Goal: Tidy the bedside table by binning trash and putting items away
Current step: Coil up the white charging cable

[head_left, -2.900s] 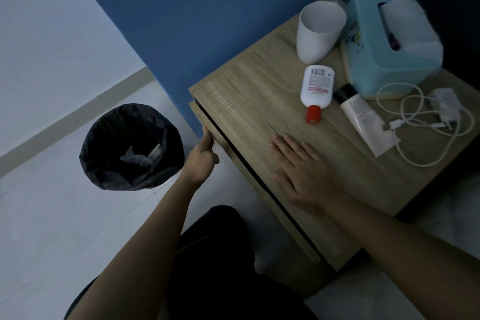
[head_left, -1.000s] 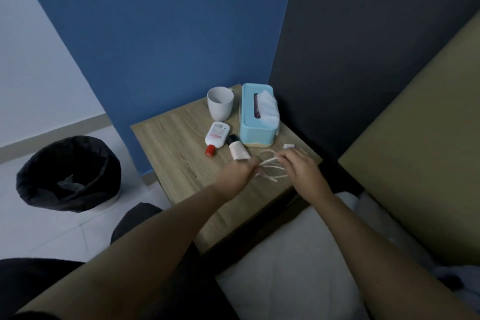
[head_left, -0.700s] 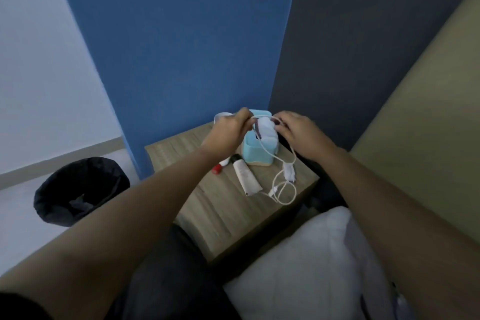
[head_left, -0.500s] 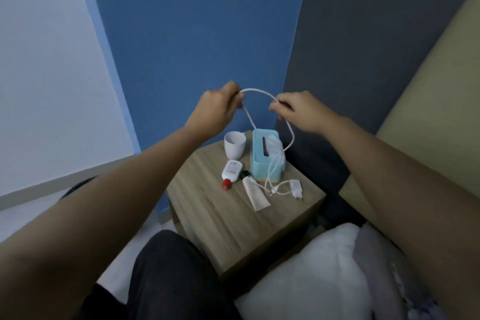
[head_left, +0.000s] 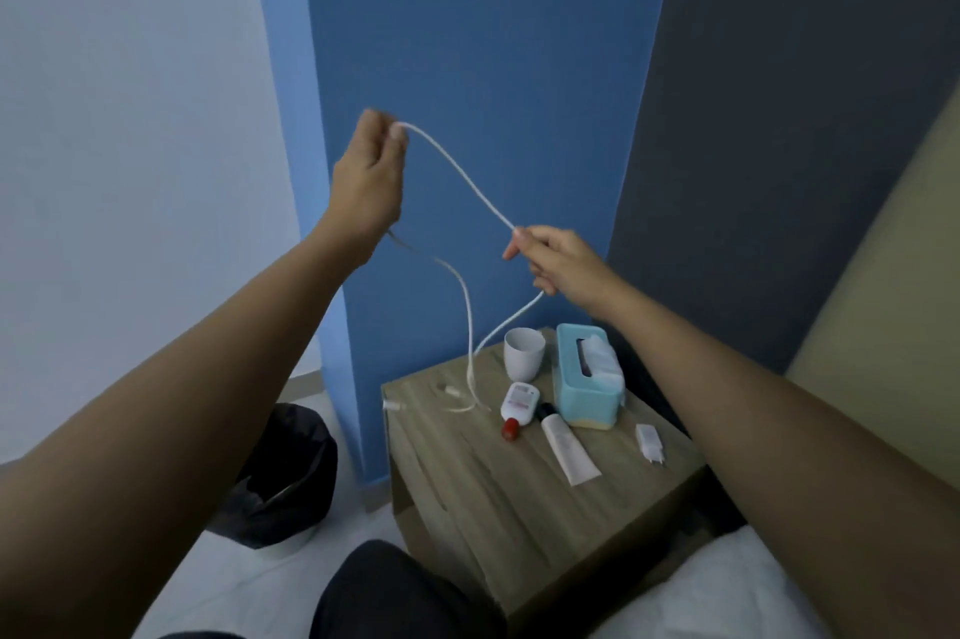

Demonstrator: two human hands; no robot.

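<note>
A white charging cable is stretched in the air between my two hands, high above the wooden bedside table. My left hand pinches it at the upper left. Lower and to the right, my right hand grips it. Both loose ends hang down onto the table's back left corner. On the table lie a white charger plug, a white bottle with a red cap and a white tube with a black cap.
A white cup and a teal tissue box stand at the back of the table against the blue wall. A black-lined bin sits on the floor to the table's left. White bedding lies at the lower right.
My hands have lifted the cable off the table and drawn apart, the left going up and left. The plug now lies apart from the cable on the table.
</note>
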